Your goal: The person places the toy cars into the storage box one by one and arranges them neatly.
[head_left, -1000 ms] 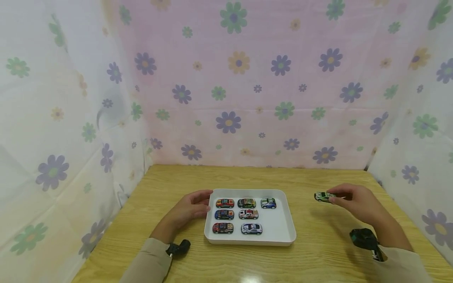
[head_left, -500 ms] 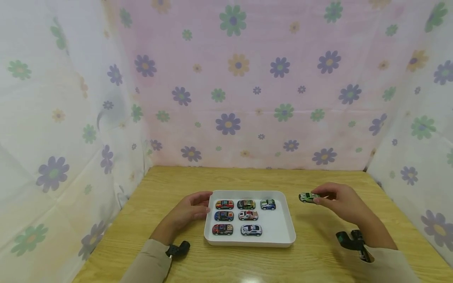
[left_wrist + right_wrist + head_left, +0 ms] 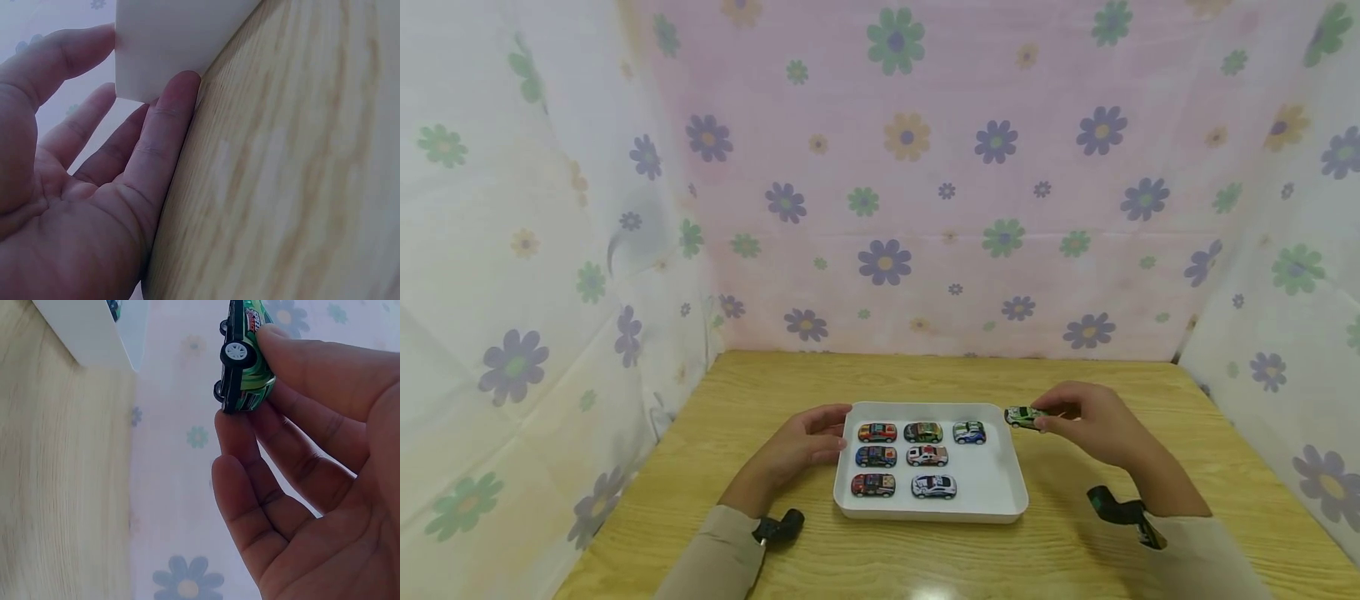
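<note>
A green and white toy car (image 3: 1024, 417) is pinched between the thumb and fingers of my right hand (image 3: 1093, 423), at the back right corner of the white tray (image 3: 988, 504). In the right wrist view the green toy car (image 3: 250, 369) shows its black underside edge and wheels, held in the air. My left hand (image 3: 797, 446) touches the tray's left wall with extended fingers. In the left wrist view, fingertips (image 3: 181, 90) rest against the tray's outer corner (image 3: 162, 50), low by the tabletop.
Several toy cars stand in rows in the tray, including a white car (image 3: 933, 487) in front and a blue-green and white car (image 3: 969, 432) at the back. Bare tray floor lies to their right. The wooden table (image 3: 775, 550) is enclosed by flowered cloth (image 3: 940, 167).
My right hand has carried the green toy car leftward, from over the table's right part to the tray's right edge. The left hand and tray stay in place.
</note>
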The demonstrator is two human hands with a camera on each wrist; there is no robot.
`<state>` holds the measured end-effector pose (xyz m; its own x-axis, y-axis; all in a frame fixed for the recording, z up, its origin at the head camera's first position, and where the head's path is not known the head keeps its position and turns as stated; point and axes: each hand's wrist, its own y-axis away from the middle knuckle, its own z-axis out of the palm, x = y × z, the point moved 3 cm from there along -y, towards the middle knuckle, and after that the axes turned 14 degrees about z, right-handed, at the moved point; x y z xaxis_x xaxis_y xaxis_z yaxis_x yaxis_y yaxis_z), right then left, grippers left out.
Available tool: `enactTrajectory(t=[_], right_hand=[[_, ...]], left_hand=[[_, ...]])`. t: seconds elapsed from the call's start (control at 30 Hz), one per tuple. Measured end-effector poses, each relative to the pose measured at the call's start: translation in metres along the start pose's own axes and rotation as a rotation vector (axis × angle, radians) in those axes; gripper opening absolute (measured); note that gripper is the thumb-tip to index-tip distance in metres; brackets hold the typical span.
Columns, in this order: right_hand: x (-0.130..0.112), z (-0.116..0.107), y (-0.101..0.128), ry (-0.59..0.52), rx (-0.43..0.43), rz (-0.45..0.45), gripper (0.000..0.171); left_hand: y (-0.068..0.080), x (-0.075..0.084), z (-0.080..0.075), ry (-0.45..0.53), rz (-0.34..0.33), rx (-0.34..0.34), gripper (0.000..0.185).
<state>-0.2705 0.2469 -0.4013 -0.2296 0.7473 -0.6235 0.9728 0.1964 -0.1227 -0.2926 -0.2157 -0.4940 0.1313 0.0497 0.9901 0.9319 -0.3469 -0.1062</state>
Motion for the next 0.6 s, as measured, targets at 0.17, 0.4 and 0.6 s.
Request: enactTrajectory(t=[0.17, 0.4, 0.6], right_hand=[[-0.008, 0.007, -0.004, 0.001, -0.023, -0.022, 0.018], [-0.014, 0.019, -0.008, 0.007, -0.052, -0.012, 0.017], [-0.021, 0.027, -0.012, 0.027, -0.094, -0.018, 0.017]], left_hand=[[0.0, 0.001, 0.0, 0.003, 0.003, -0.002, 0.062], [0.0, 0.001, 0.0, 0.016, -0.009, 0.013, 0.062], [-0.001, 0.0, -0.001, 0.019, -0.009, 0.012, 0.063]])
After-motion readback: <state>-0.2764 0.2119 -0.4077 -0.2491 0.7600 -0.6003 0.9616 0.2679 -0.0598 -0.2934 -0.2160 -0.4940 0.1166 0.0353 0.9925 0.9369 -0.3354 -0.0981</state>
